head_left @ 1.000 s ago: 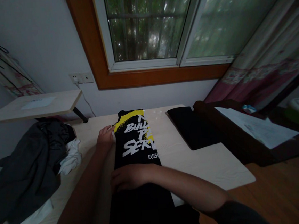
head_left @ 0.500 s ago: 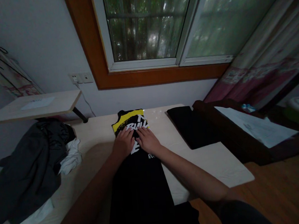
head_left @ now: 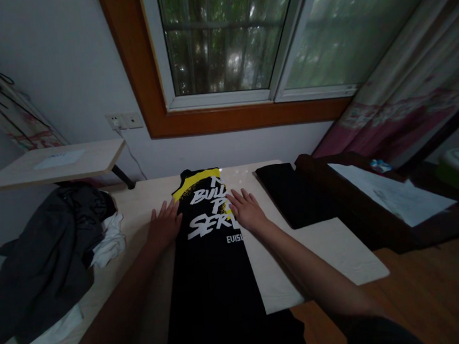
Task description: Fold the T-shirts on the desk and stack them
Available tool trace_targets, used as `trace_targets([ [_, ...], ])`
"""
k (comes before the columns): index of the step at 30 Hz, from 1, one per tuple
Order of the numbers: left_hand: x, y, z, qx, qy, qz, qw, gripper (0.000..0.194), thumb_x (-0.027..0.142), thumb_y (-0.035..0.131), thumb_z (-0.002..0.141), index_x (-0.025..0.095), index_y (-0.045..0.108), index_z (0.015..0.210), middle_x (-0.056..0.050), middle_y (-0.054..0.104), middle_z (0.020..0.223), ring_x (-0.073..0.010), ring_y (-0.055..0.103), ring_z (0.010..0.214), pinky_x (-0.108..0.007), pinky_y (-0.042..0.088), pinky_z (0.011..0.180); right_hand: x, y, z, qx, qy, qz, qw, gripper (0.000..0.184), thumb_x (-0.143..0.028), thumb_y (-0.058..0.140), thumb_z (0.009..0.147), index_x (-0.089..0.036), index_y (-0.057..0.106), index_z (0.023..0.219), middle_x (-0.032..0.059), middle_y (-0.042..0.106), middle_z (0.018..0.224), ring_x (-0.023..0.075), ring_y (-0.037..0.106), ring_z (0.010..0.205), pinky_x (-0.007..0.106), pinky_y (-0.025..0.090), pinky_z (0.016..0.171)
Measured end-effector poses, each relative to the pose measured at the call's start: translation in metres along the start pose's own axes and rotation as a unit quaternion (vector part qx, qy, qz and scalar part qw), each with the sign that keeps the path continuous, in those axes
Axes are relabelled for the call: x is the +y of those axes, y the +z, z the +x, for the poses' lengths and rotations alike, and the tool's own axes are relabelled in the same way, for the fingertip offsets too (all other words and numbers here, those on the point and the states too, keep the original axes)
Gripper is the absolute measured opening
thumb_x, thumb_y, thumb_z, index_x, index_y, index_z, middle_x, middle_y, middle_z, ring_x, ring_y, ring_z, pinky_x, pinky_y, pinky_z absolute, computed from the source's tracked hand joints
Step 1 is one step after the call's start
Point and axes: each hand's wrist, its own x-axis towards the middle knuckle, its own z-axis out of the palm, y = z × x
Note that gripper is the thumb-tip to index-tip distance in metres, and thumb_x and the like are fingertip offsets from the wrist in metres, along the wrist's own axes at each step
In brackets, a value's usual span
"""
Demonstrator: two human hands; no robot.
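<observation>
A black shirt (head_left: 217,280) with white lettering and a yellow band at its far end lies in a long, narrow fold on the pale table (head_left: 313,255). Its near end reaches past the table's front edge. At the shirt's left edge, beside the lettering, my left hand (head_left: 165,224) rests with fingers spread. My right hand (head_left: 248,211) lies at the right edge, fingers stretched out and partly over the table. Neither hand grips the cloth.
Dark clothes (head_left: 47,252) and a white cloth (head_left: 109,241) are heaped at the left, under a small raised shelf (head_left: 91,157). A folded black garment (head_left: 296,195) lies at the right. Beyond it stands dark furniture (head_left: 383,228) with a paper sheet (head_left: 392,195). A window is behind.
My hands have moved apart from the middle of the shirt, left hand to its left edge and right hand to its right edge. More of the lettering now shows.
</observation>
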Motion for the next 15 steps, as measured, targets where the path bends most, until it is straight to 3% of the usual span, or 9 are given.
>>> trace_targets([
  [4,-0.017,-0.003,-0.011,0.012,-0.021,-0.028,0.999,0.058,0.039,0.031,0.105,0.022,0.034,0.161,-0.013,0.047,0.160,-0.0348,0.037,0.151,-0.065,0.028,0.120,0.009,-0.002,-0.013,0.015,0.006,0.029,0.999,0.052,-0.039,0.031,0.108,-0.028,0.043,0.158,0.0025,0.037,0.166,0.0313,0.025,0.156,0.054,0.023,0.124],
  [6,-0.017,-0.006,-0.015,0.008,-0.001,-0.046,0.999,0.058,0.036,0.029,0.106,0.021,0.030,0.162,-0.012,0.051,0.157,-0.0327,0.042,0.148,-0.060,0.030,0.120,0.011,-0.006,-0.019,0.021,-0.010,0.054,0.998,0.051,-0.040,0.032,0.108,-0.029,0.045,0.156,0.0019,0.041,0.163,0.0300,0.027,0.155,0.052,0.025,0.124],
  [11,-0.008,-0.010,-0.023,-0.014,0.096,-0.026,0.995,0.049,0.042,0.035,0.106,0.034,0.049,0.152,-0.006,0.053,0.156,-0.0316,0.040,0.149,-0.059,0.029,0.121,0.008,-0.013,-0.032,0.004,-0.053,0.064,0.997,0.050,-0.046,0.032,0.109,-0.030,0.052,0.152,0.0016,0.042,0.163,0.0293,0.028,0.155,0.053,0.024,0.125],
  [15,-0.005,-0.009,-0.026,-0.025,0.100,-0.014,0.995,0.047,0.041,0.035,0.106,0.034,0.054,0.149,-0.004,0.055,0.154,-0.0315,0.037,0.151,-0.061,0.026,0.122,0.004,-0.013,-0.034,-0.001,-0.063,0.050,0.997,0.051,-0.048,0.032,0.109,-0.030,0.049,0.154,0.0022,0.041,0.164,0.0275,0.029,0.155,0.054,0.020,0.126],
])
